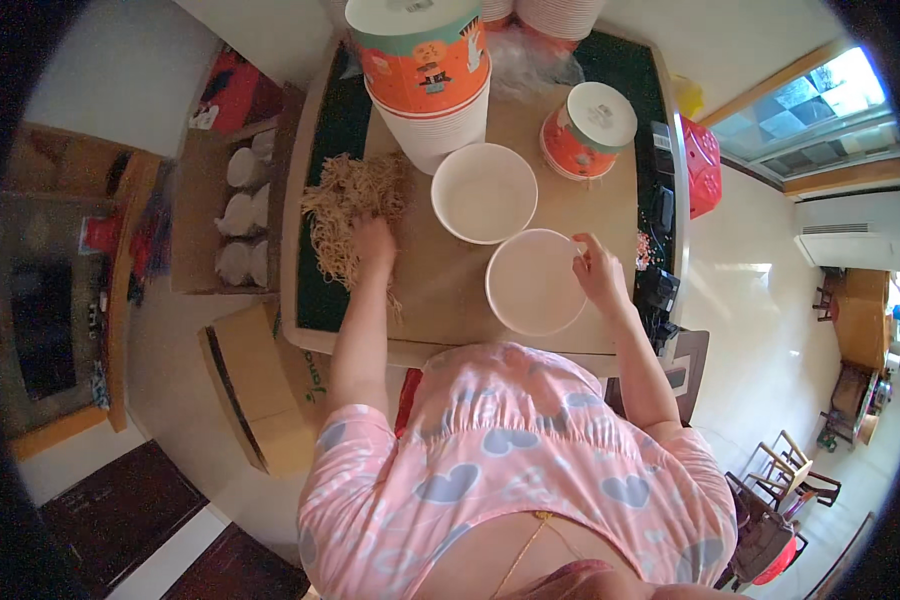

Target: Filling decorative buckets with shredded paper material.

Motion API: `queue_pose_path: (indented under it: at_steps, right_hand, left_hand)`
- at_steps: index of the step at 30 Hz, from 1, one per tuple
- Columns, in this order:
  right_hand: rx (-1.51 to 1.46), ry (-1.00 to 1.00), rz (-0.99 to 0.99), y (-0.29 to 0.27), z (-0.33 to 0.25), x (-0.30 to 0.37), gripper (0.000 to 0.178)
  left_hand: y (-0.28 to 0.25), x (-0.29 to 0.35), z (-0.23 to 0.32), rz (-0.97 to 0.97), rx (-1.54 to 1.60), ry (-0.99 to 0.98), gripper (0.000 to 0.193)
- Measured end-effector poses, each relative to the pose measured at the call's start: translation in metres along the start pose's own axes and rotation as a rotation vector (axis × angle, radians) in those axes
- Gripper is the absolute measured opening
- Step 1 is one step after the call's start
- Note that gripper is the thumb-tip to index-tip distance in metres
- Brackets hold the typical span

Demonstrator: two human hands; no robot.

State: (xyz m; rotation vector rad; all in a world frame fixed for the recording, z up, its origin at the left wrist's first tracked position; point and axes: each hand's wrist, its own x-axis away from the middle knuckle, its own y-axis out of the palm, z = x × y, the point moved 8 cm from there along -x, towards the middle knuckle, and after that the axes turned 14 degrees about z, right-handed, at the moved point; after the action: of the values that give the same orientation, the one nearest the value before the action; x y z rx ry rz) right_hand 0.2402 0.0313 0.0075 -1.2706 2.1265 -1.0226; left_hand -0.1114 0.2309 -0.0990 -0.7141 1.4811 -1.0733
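Note:
My left hand (pixel 374 243) reaches into a loose heap of tan shredded paper (pixel 342 195) at the table's left side; its fingers are curled among the strands, with the tips hidden. My right hand (pixel 599 275) pinches the right rim of a white paper bucket (pixel 536 285), which stands upright near the table's front edge with nothing visible inside. Just behind it, slightly left, sits a second open white paper bucket (pixel 483 195). A tall stack of nested buckets (pixel 433 130) rises behind the heap, topped by an orange and green printed one turned upside down.
Another upside-down printed bucket (pixel 595 125) stands at the table's back right. Clear plastic wrapping (pixel 530 65) and more stacked cups (pixel 560 18) lie at the back. Left of the table is a carton (pixel 195 215) holding white wrapped bundles. Dark small devices (pixel 660 290) line the right edge.

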Motion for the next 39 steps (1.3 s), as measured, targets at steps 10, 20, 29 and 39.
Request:
queue_pose_path:
  at_steps: [10,20,29,39]
  right_hand:
    - [-0.106,0.000,0.123,-0.026,0.003,0.002,0.034]
    - [-0.152,-0.102,0.225,-0.055,-0.035,0.009,0.021]
    - [-0.482,0.041,0.073,-0.057,-0.041,0.041,0.021]
    - [-0.862,0.177,-0.472,0.059,-0.134,0.100,0.023]
  left_hand:
    - [-0.050,-0.003,-0.037,0.040,0.761,-0.497,0.015]
    - [-0.033,-0.009,0.011,-0.036,-0.015,-0.037,0.014]
    - [-0.097,0.047,0.032,0.060,0.749,-0.127,0.005]
    - [-0.224,0.074,0.101,-0.035,1.043,-0.120,0.006]
